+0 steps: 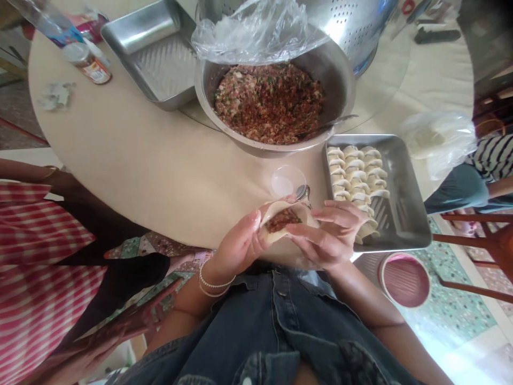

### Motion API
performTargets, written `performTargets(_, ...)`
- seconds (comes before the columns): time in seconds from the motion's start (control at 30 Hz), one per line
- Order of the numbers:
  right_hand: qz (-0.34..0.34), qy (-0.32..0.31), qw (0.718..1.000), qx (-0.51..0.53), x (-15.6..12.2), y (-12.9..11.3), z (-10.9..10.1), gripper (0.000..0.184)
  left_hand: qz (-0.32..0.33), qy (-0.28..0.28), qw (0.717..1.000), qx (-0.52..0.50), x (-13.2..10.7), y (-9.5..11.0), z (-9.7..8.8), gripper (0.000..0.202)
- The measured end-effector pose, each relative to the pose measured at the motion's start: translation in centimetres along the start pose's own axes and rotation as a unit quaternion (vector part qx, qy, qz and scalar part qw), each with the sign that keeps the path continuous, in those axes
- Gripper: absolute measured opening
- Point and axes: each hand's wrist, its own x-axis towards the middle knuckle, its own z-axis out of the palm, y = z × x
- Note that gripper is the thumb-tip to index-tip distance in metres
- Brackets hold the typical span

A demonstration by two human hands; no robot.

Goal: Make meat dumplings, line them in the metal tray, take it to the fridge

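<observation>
Between my hands, over the near table edge, is a round dumpling wrapper (267,213) with a mound of meat filling (282,220) in it. My left hand (240,240) cups the wrapper from the left and below. With thumb and fingers, my right hand (331,232) pinches its right side. Just beyond stand a small clear plastic bowl (281,181) and a spoon (303,192). Rows of folded dumplings (355,174) fill the left part of a metal tray (404,214) to the right, partly hidden by my right hand. A large metal bowl (248,143) of minced filling lies ahead.
A clear plastic bag (256,35) drapes over the bowl's far rim; a colander (344,27) is behind. Another metal tray (164,80) and a jar (90,64) are at left. A bag of wrappers (436,139) lies right. People sit on both sides; a pink bin (404,280) stands below.
</observation>
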Motion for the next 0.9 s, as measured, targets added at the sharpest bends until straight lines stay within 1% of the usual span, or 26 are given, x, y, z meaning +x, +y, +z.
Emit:
performTargets(0.07, 0.005, 0.003, 1.0, 0.006, 0.5, -0.3, 0.1, 0.012, 0.039, -0.007, 0.997, 0.063, -0.3, -0.2, 0.0, 0.042)
performTargets(0.13, 0.009, -0.005, 1.0, 0.009, 0.8, -0.5, 0.0, 0.012, 0.062, -0.017, 0.991, 0.118, -0.4, -0.4, -0.2, 0.043)
performTargets(0.27, 0.038, -0.05, 0.998, -0.002, 1.2, -0.4, -0.3, 0.033, 0.057, -0.063, 0.985, 0.148, -0.2, -0.6, -0.9, 0.048)
performTargets(0.33, 0.043, -0.079, 0.996, -0.002, 1.3, -0.2, -0.5, 0.037, 0.051, -0.071, 0.984, 0.152, -0.1, -0.6, -1.1, 0.052)
performTargets(0.43, 0.029, -0.099, 0.995, 0.015, 1.3, 0.2, -0.4, 0.024, 0.036, -0.056, 0.99, 0.123, 0.0, -0.2, -1.0, 0.053)
performTargets(0.5, 0.028, -0.093, 0.995, 0.028, 1.2, 0.3, -0.3, 0.015, 0.012, -0.031, 0.997, 0.071, 0.1, 0.0, -0.7, 0.052)
performTargets(0.53, 0.03, -0.085, 0.995, 0.031, 1.2, 0.3, -0.3, 0.014, -0.004, -0.015, 0.999, 0.04, 0.2, 0.0, -0.4, 0.054)
performTargets(0.6, 0.041, -0.06, 0.997, 0.013, 1.2, 0.0, -0.2, 0.023, -0.021, 0.01, 0.999, -0.023, 0.5, -0.3, 0.0, 0.058)
performTargets(0.63, 0.049, -0.046, 0.998, -0.009, 1.2, -0.1, -0.2, 0.029, -0.019, 0.02, 0.998, -0.052, 0.6, -0.6, 0.2, 0.06)
performTargets(0.7, 0.06, -0.022, 0.996, -0.069, 1.3, -0.3, -0.2, 0.038, 0.017, 0.032, 0.996, -0.087, 0.9, -1.5, 0.7, 0.059)
performTargets(0.73, 0.057, -0.014, 0.993, -0.098, 1.4, -0.3, -0.1, 0.038, 0.04, 0.038, 0.994, -0.09, 1.0, -2.0, 0.9, 0.058)
performTargets(0.83, 0.031, -0.007, 0.987, -0.156, 1.5, -0.3, -0.1, 0.028, 0.088, 0.035, 0.993, -0.066, 1.1, -3.0, 1.3, 0.055)
performTargets(0.9, 0.016, -0.023, 0.983, -0.18, 1.6, -0.3, -0.2, 0.02, 0.107, 0.032, 0.993, -0.047, 1.0, -3.2, 1.3, 0.053)
